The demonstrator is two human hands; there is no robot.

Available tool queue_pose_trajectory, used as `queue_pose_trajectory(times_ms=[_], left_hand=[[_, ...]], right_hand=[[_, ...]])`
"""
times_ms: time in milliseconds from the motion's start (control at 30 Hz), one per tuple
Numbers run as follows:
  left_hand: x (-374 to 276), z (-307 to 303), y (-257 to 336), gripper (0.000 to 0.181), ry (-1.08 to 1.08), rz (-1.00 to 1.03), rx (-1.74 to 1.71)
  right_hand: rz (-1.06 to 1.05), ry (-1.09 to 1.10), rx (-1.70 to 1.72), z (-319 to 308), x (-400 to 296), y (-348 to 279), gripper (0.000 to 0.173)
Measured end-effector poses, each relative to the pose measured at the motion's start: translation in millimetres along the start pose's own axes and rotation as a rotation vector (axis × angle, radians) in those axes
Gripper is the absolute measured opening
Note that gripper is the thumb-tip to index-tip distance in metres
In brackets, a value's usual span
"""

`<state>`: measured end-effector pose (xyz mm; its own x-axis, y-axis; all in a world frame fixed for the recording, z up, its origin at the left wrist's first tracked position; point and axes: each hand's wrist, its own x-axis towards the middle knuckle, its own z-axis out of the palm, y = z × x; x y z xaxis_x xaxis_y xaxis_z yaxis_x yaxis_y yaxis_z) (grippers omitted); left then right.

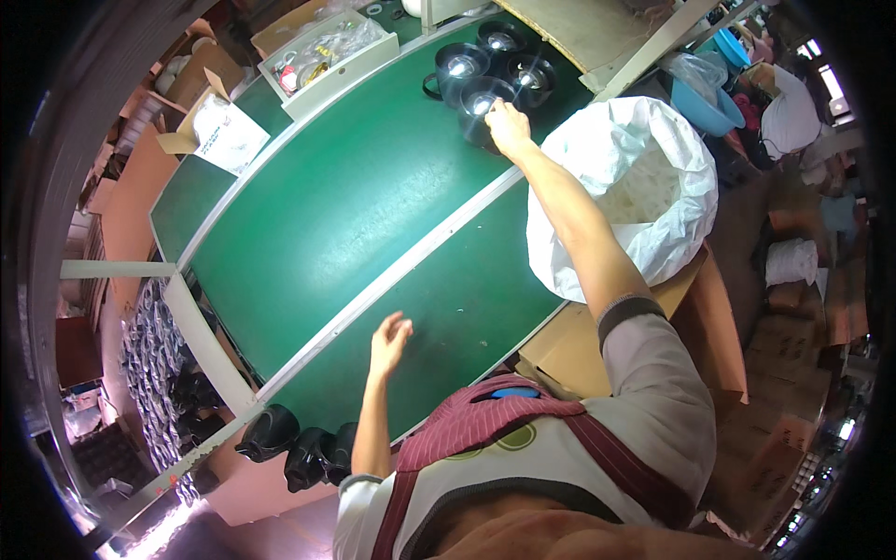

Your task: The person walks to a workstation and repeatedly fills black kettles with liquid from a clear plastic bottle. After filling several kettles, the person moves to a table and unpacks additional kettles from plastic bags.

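Note:
My right hand [507,127] reaches to the far end of the green worktop, fingers on the rim of the nearest dark flask body [476,124]. Its open top shows a shiny inside. Three more such bodies stand close around it: a handled one [458,70] to the left, another [500,38] behind, and one [533,78] to the right. My left hand [390,343] hovers over the near strip of the worktop [448,318], fingers loosely bent with nothing in them. Several glossy black spouted parts [304,455] sit at the near left edge, partly behind my left forearm.
A white sack [560,252] holding translucent pieces stands at the right edge. A metal rail [392,283] divides the green surface. Along the far side are a tray of small parts [343,63] and an open white carton [231,136]. A person [787,112] sits at far right.

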<state>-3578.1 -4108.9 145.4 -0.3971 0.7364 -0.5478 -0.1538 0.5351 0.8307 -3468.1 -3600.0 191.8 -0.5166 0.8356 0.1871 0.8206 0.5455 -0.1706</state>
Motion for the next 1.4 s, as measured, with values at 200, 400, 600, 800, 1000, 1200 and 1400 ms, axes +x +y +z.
queue_pose_trajectory(times_ms=[200, 400, 600, 800, 1000, 1200, 1400], left_hand=[[-51.9, -4.9, -26.9, 0.05, 0.088, -0.185, -0.105], [-34.3, 4.9, 23.6, 0.045, -0.012, 0.059, 0.147], [-11.2, 72.7, 154.3, 0.04, -0.169, 0.49, 0.217], [-2.3, 221.8, 288.9, 0.028, -0.446, 1.08, 0.423], [168.5, 374.0, 260.0, 0.022, -0.396, 1.498, 1.13], [161.8, 410.1, 247.0, 0.02, -0.132, 1.316, 1.609], [145.8, 371.9, 270.6, 0.02, -0.07, 1.51, 1.145]], right_hand=[[0.142, 0.031, 0.057, 8.4, 8.5, 5.9, 0.032], [0.05, -0.003, -0.172, -19.5, 9.3, -10.9, 0.02], [-0.486, 0.217, 0.262, -198.8, -121.0, -61.3, 0.026], [-0.139, 0.694, 0.271, -312.0, -334.0, 90.2, 0.015], [1.017, -0.124, 0.363, -268.8, -587.8, 224.4, 0.038], [0.998, -0.87, 0.16, -234.5, -709.1, 219.8, 0.043], [0.74, -0.523, -0.153, -156.7, -729.3, 232.1, 0.035]])
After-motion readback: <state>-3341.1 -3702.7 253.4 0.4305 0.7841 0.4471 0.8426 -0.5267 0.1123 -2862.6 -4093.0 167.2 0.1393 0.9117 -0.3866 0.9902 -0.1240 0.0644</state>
